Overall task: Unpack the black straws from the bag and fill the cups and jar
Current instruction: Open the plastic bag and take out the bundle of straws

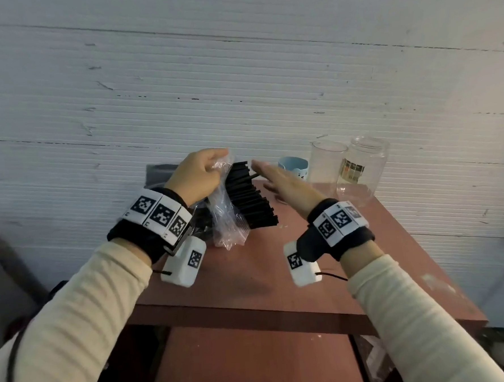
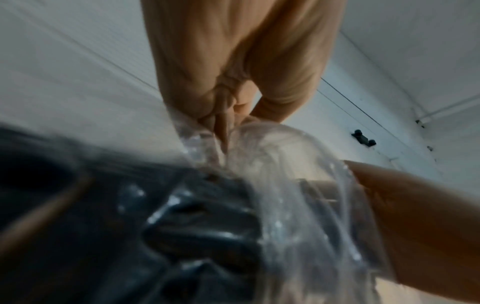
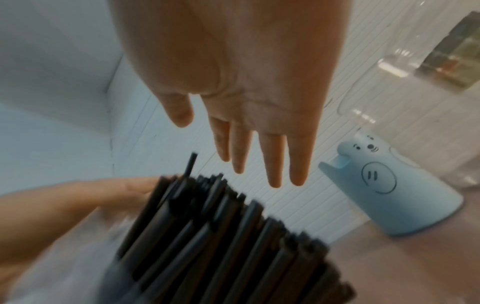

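The left hand (image 1: pixel 196 176) pinches the limp, slippery bag (image 1: pixel 227 219) while light, stiff straws (image 1: pixel 249 197) fan loosely below the flat, empty right hand (image 1: pixel 285 183); best gathered mid-bundle.

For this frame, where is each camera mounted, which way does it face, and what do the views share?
Head: looks down at the table; both forearms, left hand, right hand show.
Left wrist: looks along curled fingers pinching the clear bag.
Right wrist: looks along straight fingers over black straws, blue cup.
Head and right wrist share straws, cup.
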